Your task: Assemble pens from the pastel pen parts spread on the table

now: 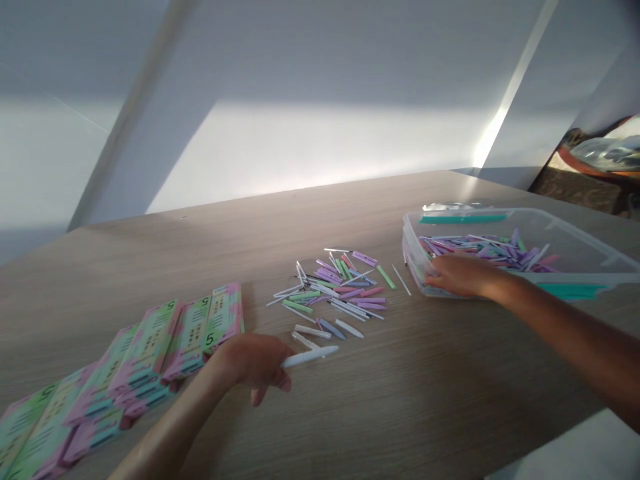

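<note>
My left hand (pixel 263 363) is closed on a white pen (pixel 311 356), its tip pointing right, above the table just in front of the loose pen parts. A scattered pile of pen parts (pixel 340 287) lies there: white refills, with purple, green, pink and blue caps or barrels. A few white and blue barrels (pixel 350 328) lie at its near edge. At the near left corner of a clear plastic tub (pixel 590 263), my right hand (pixel 457 275) has its fingers curled against the wall. Inside the tub is a heap of similar pen parts (pixel 493 250).
Stacked pink and green boxes (pixel 150 340) marked 5 line the left of the wood-look table (pixel 360 420). A pale wall (pixel 320 133) stands behind it. Crumpled clear plastic (pixel 450 207) lies behind the tub. Past the table's right end is a basin-like red-rimmed thing (pixel 590 163).
</note>
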Demonstrator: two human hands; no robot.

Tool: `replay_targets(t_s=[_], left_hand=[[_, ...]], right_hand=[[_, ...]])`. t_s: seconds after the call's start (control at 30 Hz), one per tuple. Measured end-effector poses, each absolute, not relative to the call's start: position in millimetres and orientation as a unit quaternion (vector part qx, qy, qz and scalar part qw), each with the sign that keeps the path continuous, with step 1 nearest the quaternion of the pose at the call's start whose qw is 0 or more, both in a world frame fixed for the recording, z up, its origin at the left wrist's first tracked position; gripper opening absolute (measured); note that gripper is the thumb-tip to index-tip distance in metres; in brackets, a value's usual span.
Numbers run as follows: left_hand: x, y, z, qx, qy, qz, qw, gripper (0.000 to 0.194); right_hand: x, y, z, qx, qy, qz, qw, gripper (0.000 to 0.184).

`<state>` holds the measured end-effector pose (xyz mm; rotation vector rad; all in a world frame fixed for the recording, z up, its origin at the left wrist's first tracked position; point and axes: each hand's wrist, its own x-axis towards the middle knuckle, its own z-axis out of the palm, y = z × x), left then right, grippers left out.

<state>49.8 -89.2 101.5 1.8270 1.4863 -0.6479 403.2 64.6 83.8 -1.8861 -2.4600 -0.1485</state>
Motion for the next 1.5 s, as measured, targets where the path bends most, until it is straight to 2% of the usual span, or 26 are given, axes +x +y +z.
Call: replay_targets(t_s=[0.13,0.2,0.53,0.9,1.1,1.33,1.5], left_hand=[[50,-91,103,0.699,0.576,-0.251,0.343,0.019],[48,-91,105,0.702,0.572,-0.245,0.347,0.02],[47,-89,108,0.7,0.574,-0.239,0.352,0.02],[49,-91,107,0.702,0.573,-0.248,0.342,0.024],[49,-91,105,0.706,0.568,-0.247,0.344,0.028],[48,-90,104,0.699,0.566,-0.252,0.357,0.02],[44,-89,98,0.706,0.561,-0.24,0.359,0.024]], right_hand=[[370,30,65,-0.542,-0.839,-0.041,-0.021,0.034],[354,17,57,-0.532,-0.845,-0.058,-0.014,0.036],[326,24,62,-0.616,-0.788,0.008,-0.025,0.039],[311,16,61,-0.648,-0.762,-0.001,-0.019,0.03],[312,16,63,-0.649,-0.761,0.007,-0.015,0.03],[310,14,64,-0.652,-0.758,0.015,-0.005,0.031],[309,15,64,-0.65,-0.759,0.014,0.0,0.03]])
